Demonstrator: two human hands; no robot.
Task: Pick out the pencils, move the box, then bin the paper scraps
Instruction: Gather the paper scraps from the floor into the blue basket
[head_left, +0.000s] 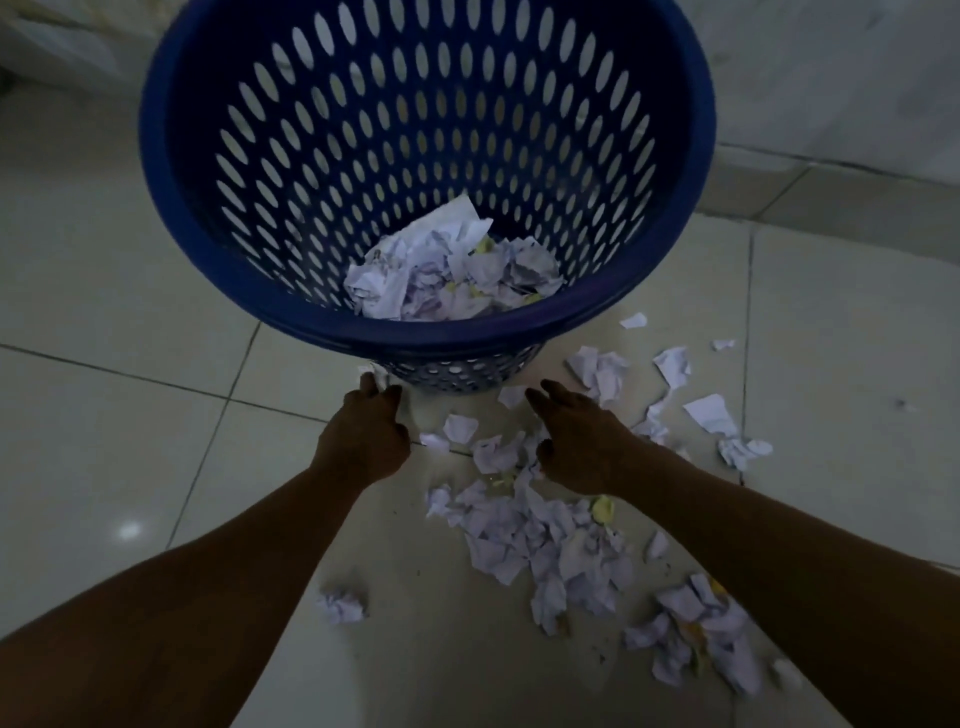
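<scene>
One blue basket (441, 332) with slotted walls is seen standing on a tiled floor (104, 312), and one heap of paper scraps (452, 280), white with a few yellow bits among them, is held at its bottom. Two hands are shown, both stretched towards the foot of the basket. The left hand (363, 441) is placed just before the basket's base, at its left side, with the fingers curled downward against one small white scrap (379, 371) that lies touching the base; whether that scrap is clamped in the grip cannot be told. The right hand (576, 441) is held near the base at its right side, its grip apart, the fingers stretched and spread with nothing held in them. More loose scraps (540, 540) are strewn over the floor in front of the basket and to its right; they overlap too much to be counted exactly, but well over a dozen can be made out. One crumpled ball (343, 605) lies apart from them, farther from the basket, and one yellow bit (602, 508) is seen beside the right wrist.
</scene>
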